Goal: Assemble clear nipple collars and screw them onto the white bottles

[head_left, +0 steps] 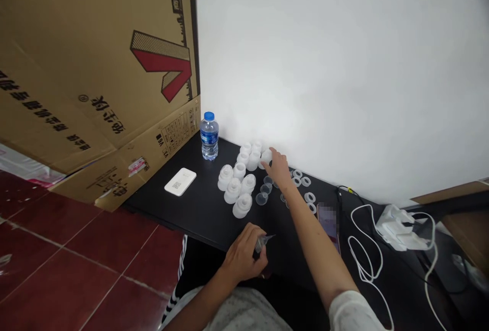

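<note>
My left hand [244, 254] is closed near the front edge of the black table, its fingers around a clear plastic piece [263, 242] with a thin pointed end; its exact kind is unclear. Farther back, my right hand [278, 169] has thumb and fingers around a small white plastic bottle [266, 156] at the back right of the group. Several white bottles without contents showing [253, 160] stand to its left. In front of them are several white bottles with stepped tops [242, 204]. Clear plastic discs [262, 198] lie between the two hands, partly overlapping.
Translucent rings [309, 198] lie right of my right forearm, beside a phone [328, 224]. White cables [369, 265] and a white adapter [401, 226] lie farther right. A water bottle [210, 137] and white rectangular device [180, 182] are left; a large carton [95, 56] stands beyond.
</note>
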The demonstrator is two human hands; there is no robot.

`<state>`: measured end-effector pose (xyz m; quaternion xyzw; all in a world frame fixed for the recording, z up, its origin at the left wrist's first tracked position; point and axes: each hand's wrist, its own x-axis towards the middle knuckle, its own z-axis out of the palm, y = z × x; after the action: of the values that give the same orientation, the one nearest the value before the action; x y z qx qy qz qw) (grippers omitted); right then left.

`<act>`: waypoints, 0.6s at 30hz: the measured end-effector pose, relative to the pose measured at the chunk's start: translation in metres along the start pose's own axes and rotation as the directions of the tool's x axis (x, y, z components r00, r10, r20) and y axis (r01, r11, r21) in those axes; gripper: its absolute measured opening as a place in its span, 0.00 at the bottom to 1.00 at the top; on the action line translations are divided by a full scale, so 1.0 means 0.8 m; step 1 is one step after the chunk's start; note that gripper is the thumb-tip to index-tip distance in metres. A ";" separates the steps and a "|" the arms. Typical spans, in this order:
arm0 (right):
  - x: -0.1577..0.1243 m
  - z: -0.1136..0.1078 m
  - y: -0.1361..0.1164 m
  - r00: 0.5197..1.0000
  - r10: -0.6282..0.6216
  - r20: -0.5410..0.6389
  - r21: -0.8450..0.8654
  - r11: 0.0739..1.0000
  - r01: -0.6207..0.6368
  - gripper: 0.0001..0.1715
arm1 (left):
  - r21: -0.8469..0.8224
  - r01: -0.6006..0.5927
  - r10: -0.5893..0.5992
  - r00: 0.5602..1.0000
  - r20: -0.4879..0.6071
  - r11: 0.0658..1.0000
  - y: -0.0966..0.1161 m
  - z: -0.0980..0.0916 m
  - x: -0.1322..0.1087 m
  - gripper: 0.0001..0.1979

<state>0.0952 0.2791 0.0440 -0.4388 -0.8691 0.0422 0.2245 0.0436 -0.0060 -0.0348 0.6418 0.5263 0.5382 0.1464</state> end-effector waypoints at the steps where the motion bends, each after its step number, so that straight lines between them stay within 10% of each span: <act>1: 0.004 0.002 0.000 1.000 0.027 0.005 0.021 0.999 -0.027 0.30 | 0.003 0.008 -0.008 1.000 0.002 1.000 -0.001 0.001 0.000 0.18; 6: -0.023 -0.036 -0.004 0.967 0.112 -0.227 0.237 0.970 -0.056 0.30 | 0.025 -0.006 0.006 1.000 -0.015 1.000 -0.010 0.009 -0.005 0.20; 10: -0.127 -0.078 -0.004 0.866 0.221 -0.448 0.367 0.929 -0.048 0.33 | 0.024 0.004 -0.003 0.999 -0.041 1.000 -0.011 0.011 -0.010 0.20; 18: -0.323 -0.036 0.010 0.820 0.454 -0.350 0.506 0.828 -0.242 0.31 | -0.185 0.166 -0.166 0.986 0.013 0.969 -0.012 0.000 0.004 0.17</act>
<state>0.2459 0.0785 -0.0237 -0.5290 -0.6609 0.1745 0.5029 0.0384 0.0005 -0.0407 0.5785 0.5261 0.5713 0.2494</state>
